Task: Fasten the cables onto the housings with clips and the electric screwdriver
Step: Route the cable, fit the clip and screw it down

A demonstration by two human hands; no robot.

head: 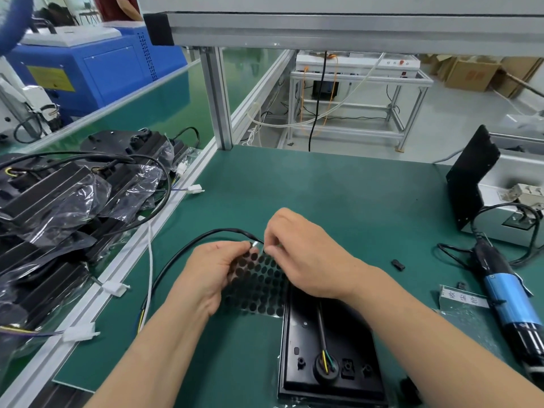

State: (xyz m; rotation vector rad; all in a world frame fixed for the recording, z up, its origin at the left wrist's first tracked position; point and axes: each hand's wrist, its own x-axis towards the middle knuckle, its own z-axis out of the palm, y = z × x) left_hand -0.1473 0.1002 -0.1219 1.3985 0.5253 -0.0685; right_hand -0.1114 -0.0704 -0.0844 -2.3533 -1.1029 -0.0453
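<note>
Left grip (212, 272) holds dot sheet (259, 287); right grip (297, 248) pinches its top edge. Housing (332, 343) long axis runs near-to-far.

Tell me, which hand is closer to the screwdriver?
Right. The right hand pinches at the dot sheet, and the screwdriver lies off to its right. The left hand holds the sheet farther left, beyond the right hand.
</note>
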